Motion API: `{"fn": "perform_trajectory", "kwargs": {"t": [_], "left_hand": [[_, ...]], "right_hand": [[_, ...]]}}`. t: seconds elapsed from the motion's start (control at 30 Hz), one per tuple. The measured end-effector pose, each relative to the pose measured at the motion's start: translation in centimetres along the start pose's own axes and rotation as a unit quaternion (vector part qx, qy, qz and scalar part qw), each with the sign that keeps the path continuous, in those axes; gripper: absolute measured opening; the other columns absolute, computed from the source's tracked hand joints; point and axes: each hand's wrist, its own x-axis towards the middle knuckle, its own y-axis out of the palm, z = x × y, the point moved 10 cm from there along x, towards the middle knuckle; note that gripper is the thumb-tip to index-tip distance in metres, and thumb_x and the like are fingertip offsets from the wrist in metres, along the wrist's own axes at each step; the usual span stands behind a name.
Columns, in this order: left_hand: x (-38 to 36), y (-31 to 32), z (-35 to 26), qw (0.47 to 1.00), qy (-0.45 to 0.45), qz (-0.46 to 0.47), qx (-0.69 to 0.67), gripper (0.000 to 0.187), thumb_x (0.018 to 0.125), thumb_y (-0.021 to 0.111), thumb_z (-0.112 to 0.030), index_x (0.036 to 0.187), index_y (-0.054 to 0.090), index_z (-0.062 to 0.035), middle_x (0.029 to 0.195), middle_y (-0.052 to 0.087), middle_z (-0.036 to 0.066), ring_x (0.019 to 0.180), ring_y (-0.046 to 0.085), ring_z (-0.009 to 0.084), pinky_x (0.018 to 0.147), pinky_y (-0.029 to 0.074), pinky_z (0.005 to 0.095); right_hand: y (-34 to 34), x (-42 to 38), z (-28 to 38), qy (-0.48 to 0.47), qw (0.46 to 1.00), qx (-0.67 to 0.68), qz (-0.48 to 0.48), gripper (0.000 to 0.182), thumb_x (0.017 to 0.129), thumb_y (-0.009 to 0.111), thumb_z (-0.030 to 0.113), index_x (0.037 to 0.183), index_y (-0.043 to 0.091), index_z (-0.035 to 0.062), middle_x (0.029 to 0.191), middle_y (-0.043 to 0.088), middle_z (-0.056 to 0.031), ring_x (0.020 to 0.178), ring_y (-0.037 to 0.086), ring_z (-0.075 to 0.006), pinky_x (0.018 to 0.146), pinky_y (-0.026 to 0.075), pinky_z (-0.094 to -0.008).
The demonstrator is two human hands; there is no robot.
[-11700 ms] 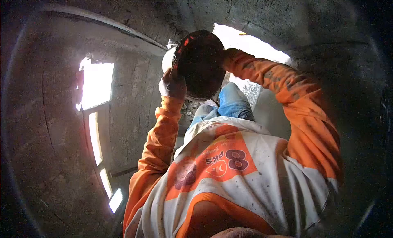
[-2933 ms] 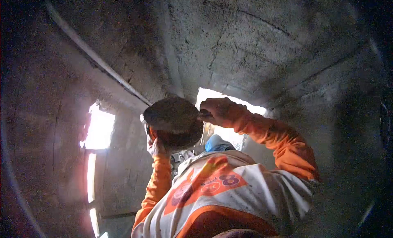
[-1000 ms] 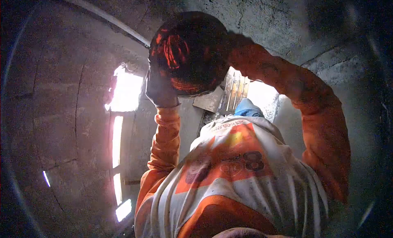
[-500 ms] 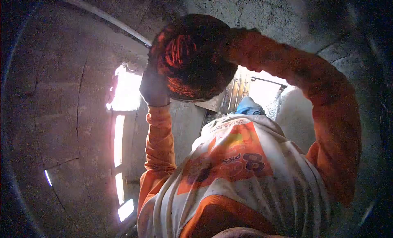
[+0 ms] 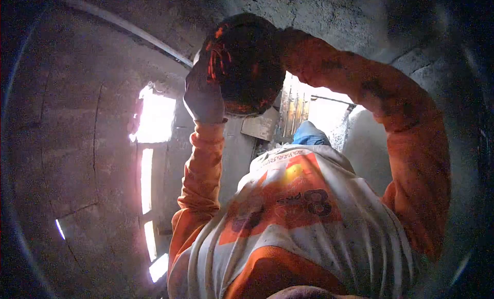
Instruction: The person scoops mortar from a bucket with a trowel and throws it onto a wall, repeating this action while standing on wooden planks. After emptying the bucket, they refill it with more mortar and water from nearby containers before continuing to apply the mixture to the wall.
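A dark, round object (image 5: 249, 67) with red streaks and patches hangs in front of my chest, near the upper middle; what it is cannot be made out. My left hand (image 5: 204, 96) is pressed round its left side, the fingers partly hidden in shadow. From the right, my orange sleeve (image 5: 355, 78) bends over to the object's upper right edge. My right hand is lost in the dark there, and its fingers cannot be told from the object. Below lies my white and orange shirt (image 5: 288, 206).
Cracked grey concrete (image 5: 72, 145) spans the left side. A pale bar (image 5: 128, 27) crosses the upper left. Bright openings (image 5: 156, 116) show at left, and another lit area (image 5: 329, 114) lies beyond my shirt. Near it are a pale block (image 5: 260, 125) and blue cloth (image 5: 310, 134).
The round object has shifted slightly up and left and turned, with fewer red streaks showing. My left hand and forearm have moved slightly right, and my right forearm slightly left.
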Motion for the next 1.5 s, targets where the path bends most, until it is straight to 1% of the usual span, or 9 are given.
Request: {"fn": "perform_trajectory", "kwargs": {"t": [0.4, 0.47, 0.7, 0.77, 0.87, 1.07, 1.27, 1.33, 1.5], "left_hand": [[0.4, 6.0, -8.2, 0.946, 0.195, 0.082, 0.244, 0.018, 0.077, 0.051, -0.010, 0.093, 0.058, -0.0099, 0.090, 0.057, 0.010, 0.080, 0.057, 0.0241, 0.072, 0.045, 0.0317], [-0.1, 6.4, -2.7, 0.991, -0.001, 0.118, 0.056, 0.019, 0.078, 0.049, -0.010, 0.094, 0.058, -0.0095, 0.089, 0.058, 0.011, 0.080, 0.057, 0.0238, 0.072, 0.045, 0.0289], [-3.5, 4.6, 2.6, 0.975, -0.015, 0.030, 0.220, 0.029, 0.073, 0.058, -0.012, 0.099, 0.055, -0.0005, 0.093, 0.058, 0.008, 0.079, 0.055, 0.0149, 0.071, 0.045, 0.0272], [-5.9, 4.0, 7.8, 0.994, -0.103, -0.025, 0.019, 0.029, 0.073, 0.056, -0.011, 0.101, 0.054, -0.0012, 0.092, 0.058, 0.007, 0.078, 0.055, 0.0156, 0.070, 0.045, 0.0269], [-9.3, 4.0, 11.9, 0.918, -0.285, -0.097, -0.258, 0.031, 0.071, 0.052, -0.005, 0.102, 0.054, -0.0051, 0.089, 0.057, 0.004, 0.078, 0.054, 0.0176, 0.067, 0.046, 0.0279], [-19.6, 0.4, 22.2, 0.812, -0.413, -0.253, -0.326, 0.038, 0.067, 0.048, 0.000, 0.105, 0.051, -0.0062, 0.094, 0.054, 0.007, 0.078, 0.054, 0.0210, 0.067, 0.047, 0.0349], [-26.8, -4.0, 23.9, 0.768, -0.515, -0.354, -0.140, 0.036, 0.066, 0.050, 0.000, 0.102, 0.053, -0.0018, 0.088, 0.055, 0.007, 0.074, 0.053, 0.0187, 0.066, 0.045, 0.0302], [-29.5, -5.9, 27.3, 0.799, -0.482, -0.353, -0.071, 0.036, 0.061, 0.049, 0.002, 0.097, 0.055, 0.0010, 0.085, 0.056, 0.008, 0.072, 0.053, 0.0177, 0.068, 0.045, 0.0294], [-30.2, -5.3, 26.9, 0.774, -0.488, -0.403, -0.020, 0.035, 0.058, 0.046, 0.001, 0.091, 0.057, 0.0024, 0.082, 0.056, 0.007, 0.070, 0.052, 0.0183, 0.070, 0.044, 0.0309]], "right_hand": [[8.3, -7.7, -7.8, 0.134, 0.982, 0.133, 0.022, 0.024, 0.081, 0.047, 0.026, 0.095, 0.049, 0.0061, 0.082, 0.055, -0.0143, 0.071, 0.057, -0.0282, 0.059, 0.048, -0.0371], [12.0, -9.5, -9.1, 0.165, 0.975, 0.148, 0.027, 0.024, 0.081, 0.047, 0.026, 0.095, 0.050, 0.0062, 0.082, 0.056, -0.0144, 0.071, 0.057, -0.0284, 0.059, 0.048, -0.0373], [17.6, -11.8, -11.4, 0.276, 0.958, 0.077, 0.003, 0.023, 0.081, 0.048, 0.025, 0.093, 0.051, 0.0062, 0.082, 0.056, -0.0148, 0.071, 0.057, -0.0293, 0.059, 0.048, -0.0379], [16.0, -12.8, -12.6, 0.296, 0.953, 0.057, -0.010, 0.023, 0.081, 0.048, 0.025, 0.093, 0.051, 0.0062, 0.082, 0.056, -0.0149, 0.072, 0.057, -0.0296, 0.059, 0.048, -0.0381], [19.3, -15.3, -16.3, 0.303, 0.918, 0.254, -0.036, 0.027, 0.079, 0.049, 0.030, 0.089, 0.054, 0.0047, 0.080, 0.056, -0.0169, 0.071, 0.056, -0.0315, 0.061, 0.047, -0.0381], [18.0, -14.5, -18.1, 0.392, 0.919, 0.035, 0.000, 0.039, 0.069, 0.057, 0.036, 0.090, 0.052, 0.0038, 0.071, 0.058, -0.0164, 0.067, 0.057, -0.0309, 0.060, 0.045, -0.0391], [21.3, -16.5, -22.0, 0.291, 0.944, -0.048, -0.151, 0.028, 0.074, 0.052, 0.029, 0.093, 0.051, 0.0084, 0.068, 0.057, -0.0127, 0.066, 0.057, -0.0289, 0.057, 0.045, -0.0384], [14.9, -13.5, -19.8, 0.393, 0.914, -0.017, 0.102, 0.032, 0.074, 0.048, 0.030, 0.099, 0.051, 0.0100, 0.086, 0.058, -0.0150, 0.076, 0.057, -0.0303, 0.066, 0.046, -0.0402], [6.7, -9.7, -17.8, 0.292, 0.952, -0.084, 0.031, 0.026, 0.074, 0.049, 0.029, 0.088, 0.052, 0.0074, 0.080, 0.058, -0.0136, 0.072, 0.057, -0.0292, 0.063, 0.046, -0.0385]]}}
